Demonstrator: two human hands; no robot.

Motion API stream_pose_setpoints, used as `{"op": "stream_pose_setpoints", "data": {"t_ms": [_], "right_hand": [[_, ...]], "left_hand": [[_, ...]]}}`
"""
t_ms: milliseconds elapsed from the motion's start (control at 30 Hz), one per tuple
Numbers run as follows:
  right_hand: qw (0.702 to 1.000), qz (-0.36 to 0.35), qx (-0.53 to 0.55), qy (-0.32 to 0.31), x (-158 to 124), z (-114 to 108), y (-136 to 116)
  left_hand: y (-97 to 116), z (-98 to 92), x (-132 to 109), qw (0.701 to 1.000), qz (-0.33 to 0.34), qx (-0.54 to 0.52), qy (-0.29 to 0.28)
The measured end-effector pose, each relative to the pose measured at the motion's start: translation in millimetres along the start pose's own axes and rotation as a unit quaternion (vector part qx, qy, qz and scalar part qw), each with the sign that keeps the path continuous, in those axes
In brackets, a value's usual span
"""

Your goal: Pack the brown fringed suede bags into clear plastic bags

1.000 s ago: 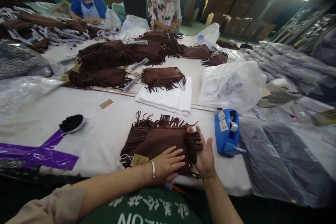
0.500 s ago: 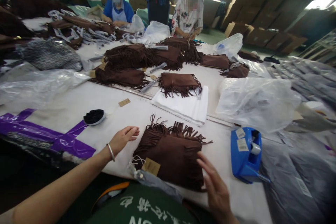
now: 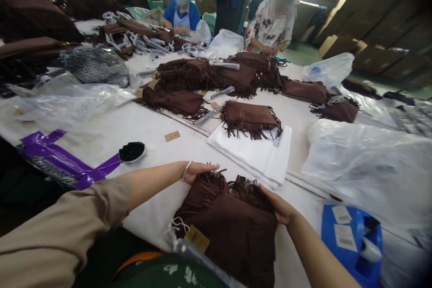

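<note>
A dark brown fringed bag [image 3: 229,225] lies flat on the table in front of me, its fringe at the far edge. A tan tag [image 3: 197,238] on white string and a grey plastic-wrapped strip [image 3: 202,258] lie at its near left. My left hand [image 3: 202,169] is at the far left corner with fingers stretched out flat, touching the fringe. At the far right corner my right hand [image 3: 279,204] rests against the fringe, its fingers extended along the edge and partly hidden. Neither hand is closed round the bag.
Beyond stand a folded white cloth [image 3: 251,155] with another fringed bag [image 3: 251,114] on it, and piled brown bags [image 3: 189,74]. A blue tape dispenser [image 3: 351,243] and clear plastic bags [image 3: 364,157] are at right. Left are a small dish [image 3: 132,152] and purple tape [image 3: 64,157]. Several people work opposite.
Both hands have moved forward to the fringe at the bag's far corners; my right hand came up from the near right side. The view has shifted, so things appear further right.
</note>
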State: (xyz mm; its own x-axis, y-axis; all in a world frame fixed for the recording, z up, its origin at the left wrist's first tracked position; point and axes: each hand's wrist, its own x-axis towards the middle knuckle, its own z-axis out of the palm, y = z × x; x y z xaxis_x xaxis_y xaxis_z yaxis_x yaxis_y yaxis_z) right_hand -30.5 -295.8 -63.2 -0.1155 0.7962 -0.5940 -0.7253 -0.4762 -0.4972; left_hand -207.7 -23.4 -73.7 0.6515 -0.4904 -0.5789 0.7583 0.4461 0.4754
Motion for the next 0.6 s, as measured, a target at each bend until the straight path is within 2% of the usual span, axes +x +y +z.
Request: {"op": "stream_pose_setpoints", "data": {"t_ms": [100, 167, 233, 300, 333, 367, 433, 500, 567, 600], "right_hand": [[0.999, -0.013, -0.03, -0.025, 18.4, 6.6, -13.0], [0.997, -0.044, -0.068, -0.021, 17.4, 12.2, -19.5], [0.987, -0.075, -0.143, -0.012, 6.4, 21.5, -22.3], [0.952, -0.114, -0.284, 0.0, -10.3, 33.9, -17.3], [0.917, -0.135, -0.375, 0.007, -18.6, 40.3, -10.7], [0.868, -0.161, -0.469, 0.015, -25.7, 46.4, -1.3], [0.747, -0.219, -0.626, 0.036, -34.7, 55.9, 24.8], [0.637, -0.281, -0.716, 0.051, -37.3, 61.5, 55.1], [0.562, -0.349, -0.748, 0.053, -38.6, 64.2, 82.8], [0.541, -0.388, -0.745, 0.045, -41.2, 65.2, 94.1]], "left_hand": [[13.4, -4.2, 20.8, 0.999, -0.013, 0.036, -0.01], [24.5, -0.8, 28.1, 0.997, -0.004, 0.081, -0.016], [35.0, 8.6, 27.0, 0.986, 0.036, 0.16, -0.022], [39.3, 23.3, 17.0, 0.952, 0.096, 0.29, -0.024], [37.1, 31.7, 9.4, 0.921, 0.129, 0.366, -0.028], [31.5, 40.4, 0.9, 0.882, 0.162, 0.441, -0.032], [10.3, 56.6, -16.3, 0.796, 0.229, 0.56, -0.03], [-19.4, 68.9, -30.2, 0.726, 0.293, 0.622, 0.002], [-49.1, 76.5, -38.9, 0.688, 0.332, 0.643, 0.047], [-61.5, 79.0, -41.4, 0.68, 0.34, 0.647, 0.062]]}}
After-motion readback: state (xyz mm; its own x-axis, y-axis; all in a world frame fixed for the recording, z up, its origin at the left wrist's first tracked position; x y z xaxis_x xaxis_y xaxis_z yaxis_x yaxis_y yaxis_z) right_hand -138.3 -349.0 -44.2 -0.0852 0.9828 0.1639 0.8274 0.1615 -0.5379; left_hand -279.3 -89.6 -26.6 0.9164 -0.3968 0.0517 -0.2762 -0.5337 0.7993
